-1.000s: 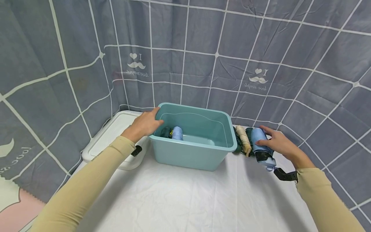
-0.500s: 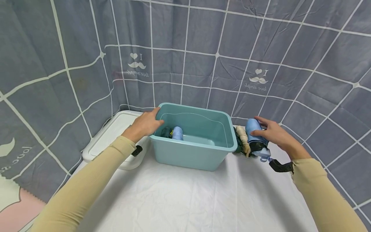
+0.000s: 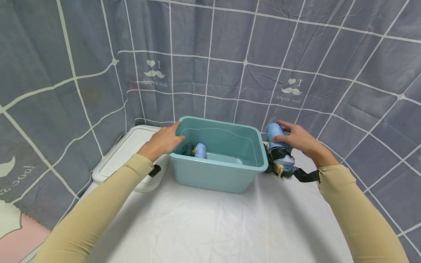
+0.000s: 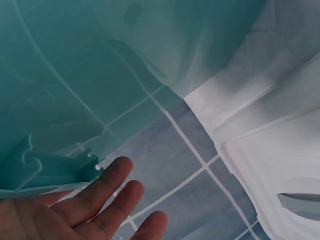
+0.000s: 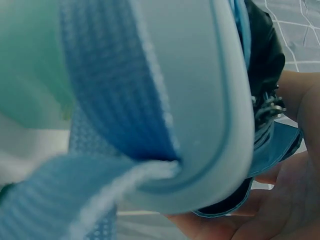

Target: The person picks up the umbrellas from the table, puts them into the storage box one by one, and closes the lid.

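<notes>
A teal plastic bin [image 3: 217,166] stands on the white-covered table. My left hand [image 3: 164,140] rests on its left rim, fingers straight along the outer wall [image 4: 102,197]. My right hand [image 3: 291,136] grips a folded light blue umbrella [image 3: 275,138] and holds it tilted in the air just beside the bin's right rim. The umbrella's blue handle and strap [image 5: 165,100] fill the right wrist view. Inside the bin, at its left end, lie another light blue umbrella [image 3: 200,150] and a dark green one [image 3: 188,149].
A beige folded umbrella [image 3: 279,169] and a dark green one [image 3: 268,165] lie on the table to the right of the bin. A white lidded box [image 3: 123,155] sits to the left. A grey checked curtain [image 3: 230,54] hangs close behind.
My right hand has lifted the light blue umbrella off the table and carried it up and left to the bin's right rim. The left hand has stayed on the rim.
</notes>
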A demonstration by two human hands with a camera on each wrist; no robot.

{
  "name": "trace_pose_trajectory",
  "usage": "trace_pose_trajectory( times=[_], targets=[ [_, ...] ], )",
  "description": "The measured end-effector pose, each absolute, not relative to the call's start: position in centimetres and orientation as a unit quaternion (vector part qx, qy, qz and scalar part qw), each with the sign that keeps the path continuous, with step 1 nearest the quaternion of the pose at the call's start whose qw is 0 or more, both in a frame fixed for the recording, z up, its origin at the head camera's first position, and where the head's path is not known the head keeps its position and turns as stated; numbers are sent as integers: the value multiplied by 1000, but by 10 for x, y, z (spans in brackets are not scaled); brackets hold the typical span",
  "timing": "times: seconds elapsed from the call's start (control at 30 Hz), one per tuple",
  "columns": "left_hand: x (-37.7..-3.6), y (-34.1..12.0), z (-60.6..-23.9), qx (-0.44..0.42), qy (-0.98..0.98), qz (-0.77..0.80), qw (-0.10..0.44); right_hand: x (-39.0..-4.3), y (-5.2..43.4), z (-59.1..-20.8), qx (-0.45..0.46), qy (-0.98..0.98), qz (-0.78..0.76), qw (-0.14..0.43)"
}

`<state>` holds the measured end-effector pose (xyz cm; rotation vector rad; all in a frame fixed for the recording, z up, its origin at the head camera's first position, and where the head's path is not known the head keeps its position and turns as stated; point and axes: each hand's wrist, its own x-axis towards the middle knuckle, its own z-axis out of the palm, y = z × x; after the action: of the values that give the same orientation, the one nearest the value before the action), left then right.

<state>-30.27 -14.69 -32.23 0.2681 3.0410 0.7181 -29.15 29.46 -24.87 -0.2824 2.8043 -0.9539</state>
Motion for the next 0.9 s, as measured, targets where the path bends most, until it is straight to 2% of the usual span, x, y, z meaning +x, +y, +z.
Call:
trace_pose_trajectory(
  times=[0.9],
  targets=[
    [-301,-146,-321,80,970,229,11,-321,230,-234,-123,930,-331,99]
  ],
)
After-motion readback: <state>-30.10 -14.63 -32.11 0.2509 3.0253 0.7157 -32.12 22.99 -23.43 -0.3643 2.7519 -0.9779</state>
